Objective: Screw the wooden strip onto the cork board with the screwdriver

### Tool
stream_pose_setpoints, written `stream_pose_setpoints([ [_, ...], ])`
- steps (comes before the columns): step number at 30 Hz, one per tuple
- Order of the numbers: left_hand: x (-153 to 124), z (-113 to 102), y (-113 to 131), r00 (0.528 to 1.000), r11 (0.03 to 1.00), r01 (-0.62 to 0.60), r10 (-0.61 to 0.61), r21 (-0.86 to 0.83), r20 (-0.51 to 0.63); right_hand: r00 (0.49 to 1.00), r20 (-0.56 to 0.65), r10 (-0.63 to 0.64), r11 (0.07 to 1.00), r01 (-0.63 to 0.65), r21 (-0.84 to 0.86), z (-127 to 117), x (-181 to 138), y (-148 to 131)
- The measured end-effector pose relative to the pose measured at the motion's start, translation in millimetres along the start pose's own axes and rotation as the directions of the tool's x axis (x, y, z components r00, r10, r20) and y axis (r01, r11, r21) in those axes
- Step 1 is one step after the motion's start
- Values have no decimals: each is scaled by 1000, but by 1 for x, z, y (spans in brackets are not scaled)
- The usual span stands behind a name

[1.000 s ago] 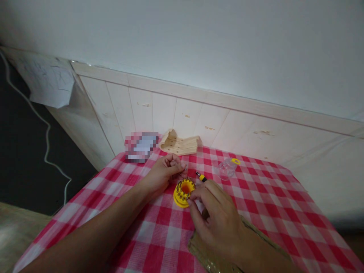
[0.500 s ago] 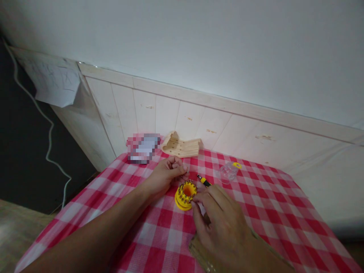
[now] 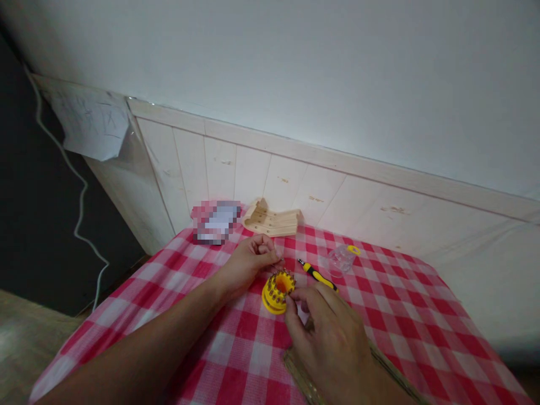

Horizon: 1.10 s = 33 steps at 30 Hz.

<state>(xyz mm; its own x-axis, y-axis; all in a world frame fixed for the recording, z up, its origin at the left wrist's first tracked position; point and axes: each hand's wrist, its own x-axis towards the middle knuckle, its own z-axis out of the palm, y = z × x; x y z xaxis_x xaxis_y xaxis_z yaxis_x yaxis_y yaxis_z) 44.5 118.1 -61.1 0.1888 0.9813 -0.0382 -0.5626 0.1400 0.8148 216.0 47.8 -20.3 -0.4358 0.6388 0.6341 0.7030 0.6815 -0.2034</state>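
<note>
A round yellow bit holder (image 3: 272, 304), ringed with several small metal screwdriver bits, stands upright on the checked cloth between my hands. My left hand (image 3: 248, 261) is closed just behind it, thumb and forefinger pinching a tiny metal piece that looks like a screwdriver bit. At the holder's right side, my right hand (image 3: 327, 323) is closed, its thumb and forefinger pressed against the rim; whether they also grip a bit is hidden. A yellow and black screwdriver (image 3: 316, 274) lies just beyond my right hand.
A clear plastic cover with a yellow ring (image 3: 342, 260) lies at the back right. Against the panelled wall (image 3: 291, 183) sits a wooden stand (image 3: 274, 223), with a blurred flat object (image 3: 217, 223) to its left. A brown strip (image 3: 301, 377) lies under my right hand.
The view has shifted slightly, and more of the screwdriver shows beyond my right hand. Both hands keep their pinches around the holder.
</note>
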Motion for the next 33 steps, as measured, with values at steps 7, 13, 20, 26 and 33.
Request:
stream_pose_setpoints([
  [7, 0, -1, -2, 1000, 1000, 6, -6, 7, -19, 999, 18, -27, 999, 28, -44, 2, -6, -1],
  [13, 0, 1, -1, 1000, 1000, 12, -11, 13, -23, 995, 90, -51, 999, 52, -1, -3, -5, -2],
  [20, 1, 0, 0, 1000, 1000, -13, 13, 20, 1, 976, 200, 90, 993, -102, 50, -8, 6, 0],
  [26, 2, 1, 0, 1000, 1000, -10, 10, 24, -2, 980, 158, 122, 992, -125, 11, 2, -1, 3],
  [33, 1, 2, 0, 1000, 999, -5, 5, 39, -4, 970, 218, 110, 993, -114, 3, -13, 4, -2],
])
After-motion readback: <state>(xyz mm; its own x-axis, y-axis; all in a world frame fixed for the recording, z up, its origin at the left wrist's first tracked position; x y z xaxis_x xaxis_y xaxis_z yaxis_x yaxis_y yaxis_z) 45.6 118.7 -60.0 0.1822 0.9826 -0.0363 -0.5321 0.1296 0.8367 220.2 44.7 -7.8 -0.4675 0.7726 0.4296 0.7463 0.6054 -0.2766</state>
